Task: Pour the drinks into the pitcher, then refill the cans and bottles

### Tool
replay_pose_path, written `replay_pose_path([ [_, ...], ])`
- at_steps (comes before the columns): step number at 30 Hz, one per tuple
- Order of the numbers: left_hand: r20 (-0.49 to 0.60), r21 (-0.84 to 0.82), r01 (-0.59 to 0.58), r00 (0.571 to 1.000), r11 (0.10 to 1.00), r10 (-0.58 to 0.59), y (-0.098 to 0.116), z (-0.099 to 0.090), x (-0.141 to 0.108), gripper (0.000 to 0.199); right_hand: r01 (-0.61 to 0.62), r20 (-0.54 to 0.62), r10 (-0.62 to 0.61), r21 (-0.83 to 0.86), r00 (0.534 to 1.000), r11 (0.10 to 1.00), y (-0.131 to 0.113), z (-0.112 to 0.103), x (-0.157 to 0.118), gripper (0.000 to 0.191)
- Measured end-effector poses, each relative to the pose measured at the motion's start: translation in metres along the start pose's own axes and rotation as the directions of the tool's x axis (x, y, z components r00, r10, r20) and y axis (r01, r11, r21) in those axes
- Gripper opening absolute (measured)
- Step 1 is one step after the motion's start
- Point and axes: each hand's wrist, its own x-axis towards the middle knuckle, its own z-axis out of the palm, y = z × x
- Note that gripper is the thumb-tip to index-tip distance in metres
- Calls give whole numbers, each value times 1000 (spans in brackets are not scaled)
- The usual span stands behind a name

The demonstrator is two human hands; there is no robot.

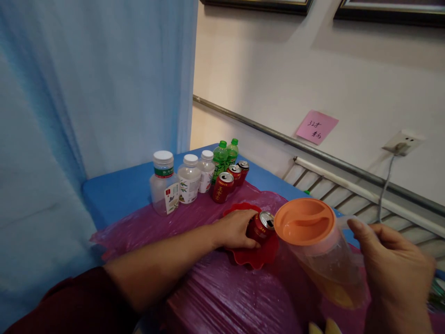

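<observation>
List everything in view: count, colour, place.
Table: 1, blue, centre
Sheet: 1, purple, on table
Dish: 1, red, on sheet
Bottles: 2, green, back
Cans: 4, red, one gripped, three by bottles
Jars: 3, clear, white-capped, left of cans
Pitcher: 1, clear, orange-lidded, right
Curtain: 1, blue, left
Frames: 2, dark, top
Note: 1, pink, right
Socket: 1, white, right
Rail: 1, grey, right
Radiator: 1, white, right
Left hand: 1, on can
Right hand: 1, on pitcher

An indoor room, perhaps a clinic: curtain point(121, 69) upper left, frames point(264, 5) at top, radiator point(332, 174) centre right
</observation>
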Motion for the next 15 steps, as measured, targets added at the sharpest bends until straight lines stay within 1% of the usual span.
replay_pose_path([
  [5,-3,-8,-8,1000,1000,8,0,0,0,72,-19,15,19,17,1000,1000,-2,-1,-1,49],
  [15,-11,-9,-3,1000,1000,3,0,0,1,71,-53,3,53,28,999,998,0,-1,-1,42],
])
